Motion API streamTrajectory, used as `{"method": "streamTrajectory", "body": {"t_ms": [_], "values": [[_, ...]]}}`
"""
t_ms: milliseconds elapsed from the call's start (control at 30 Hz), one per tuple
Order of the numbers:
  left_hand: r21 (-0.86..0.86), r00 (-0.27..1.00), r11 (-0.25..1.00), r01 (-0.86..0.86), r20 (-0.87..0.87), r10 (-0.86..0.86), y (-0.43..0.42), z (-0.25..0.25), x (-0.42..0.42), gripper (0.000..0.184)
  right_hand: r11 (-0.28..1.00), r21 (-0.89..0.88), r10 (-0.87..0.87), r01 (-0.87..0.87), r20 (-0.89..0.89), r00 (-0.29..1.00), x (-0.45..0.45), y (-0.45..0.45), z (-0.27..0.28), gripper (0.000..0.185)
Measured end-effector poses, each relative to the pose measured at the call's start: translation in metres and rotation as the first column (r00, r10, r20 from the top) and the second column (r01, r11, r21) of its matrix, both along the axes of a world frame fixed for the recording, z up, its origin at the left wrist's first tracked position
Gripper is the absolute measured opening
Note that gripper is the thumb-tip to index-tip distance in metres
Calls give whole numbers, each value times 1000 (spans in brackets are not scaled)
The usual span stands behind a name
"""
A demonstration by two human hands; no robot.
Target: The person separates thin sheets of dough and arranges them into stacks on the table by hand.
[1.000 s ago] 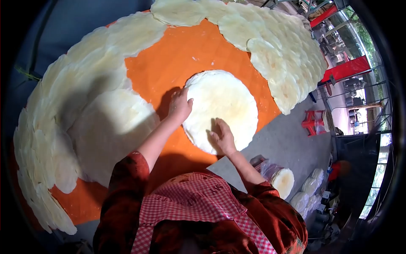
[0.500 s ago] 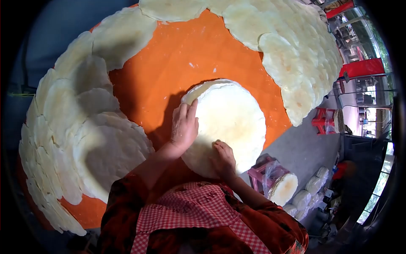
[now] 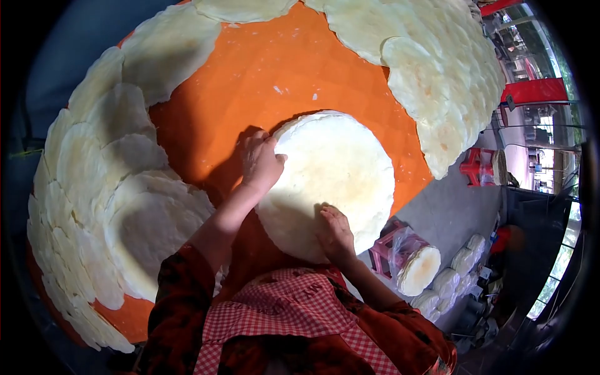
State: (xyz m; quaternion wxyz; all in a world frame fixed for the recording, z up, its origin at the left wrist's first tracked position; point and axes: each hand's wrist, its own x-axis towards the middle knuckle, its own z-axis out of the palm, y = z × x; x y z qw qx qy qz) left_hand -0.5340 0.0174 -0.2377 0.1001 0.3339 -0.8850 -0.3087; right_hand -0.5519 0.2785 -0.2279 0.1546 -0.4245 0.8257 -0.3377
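A round stack of thin pale flatbreads (image 3: 337, 169) lies on an orange tabletop (image 3: 250, 69) in front of me. At the stack's upper left edge is my left hand (image 3: 261, 164), its fingers bent around the rim; whether a sheet is between them is hidden. My right hand (image 3: 336, 234) rests on the lower part of the stack's top, fingers loosely apart, holding nothing. Another round pile of flatbreads (image 3: 153, 228) sits to the left, partly in shadow.
Overlapping flatbreads (image 3: 81, 219) line the table's left side, and more (image 3: 437, 81) cover its upper right. Beyond the right edge stand a red stool (image 3: 478, 167) and a pink stool bearing a bagged stack (image 3: 419, 270), with several wrapped bundles (image 3: 447, 282) behind.
A lifted-looking edge sheet seen under my left hand half a second ago now lies flat with the stack. My left hand has shifted slightly up and left; my right hand stays on the stack.
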Motion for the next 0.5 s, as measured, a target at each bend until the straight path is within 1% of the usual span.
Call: {"method": "streamTrajectory", "body": {"t_ms": [67, 167, 267, 300, 400, 433, 500], "values": [[47, 999, 999, 21, 43, -23, -1, -2, -1, 33, 1000, 7, -12, 12, -8, 1000, 2, 2, -1, 55], [-105, 998, 994, 20, -65, -27, 9, 9, 4, 32, 999, 19, -34, 33, 3, 999, 4, 7, 0, 55], [-161, 978, 982, 99, -167, -126, 18, 12, 7, 32, 999, 22, -46, 45, 26, 999, 6, 9, 5, 54], [-183, 969, 979, 94, -210, -132, 20, 10, 6, 24, 998, 24, -51, 50, 37, 998, 7, 9, 6, 55], [-242, 953, 958, 154, -218, -209, 30, 13, 10, 18, 997, 24, -76, 74, 58, 995, 9, 11, 8, 54], [-342, 940, 924, 173, -223, -258, 34, 14, 11, 20, 996, 26, -84, 82, 66, 994, 10, 12, 9, 54], [-346, 929, 913, 213, -216, -299, 47, 24, 14, 24, 993, 6, -115, 115, 86, 990, 11, 13, 8, 55]]}}
